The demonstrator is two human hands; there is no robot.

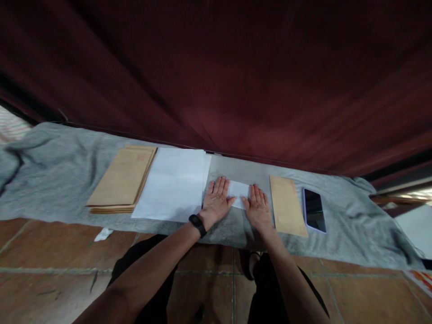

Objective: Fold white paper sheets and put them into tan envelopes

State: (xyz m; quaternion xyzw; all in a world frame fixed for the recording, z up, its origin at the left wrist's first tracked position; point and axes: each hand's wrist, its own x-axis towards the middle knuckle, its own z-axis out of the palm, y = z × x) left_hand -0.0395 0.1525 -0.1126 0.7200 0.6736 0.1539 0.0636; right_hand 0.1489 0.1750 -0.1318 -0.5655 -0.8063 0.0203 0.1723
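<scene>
A small folded sheet of white paper [240, 189] lies on the grey cloth between my hands. My left hand [218, 198] presses flat on its left end, fingers stretched forward and thumb pointing inward. On the right end rests my right hand [259, 208], also flat with its fingers extended. Both hands cover parts of the paper. Left of them is a stack of white sheets [173, 182], and beyond it a pile of brown envelopes [121, 175]. A single brown envelope [287, 204] lies just right of my right hand.
A phone [314, 210] with a purple edge lies right of the single envelope. Grey cloth [351, 216] covers the long narrow surface. Behind it rises a dark red curtain-like sheet [216, 81]. A crumpled white scrap [103, 234] is on the tiled floor [54, 252].
</scene>
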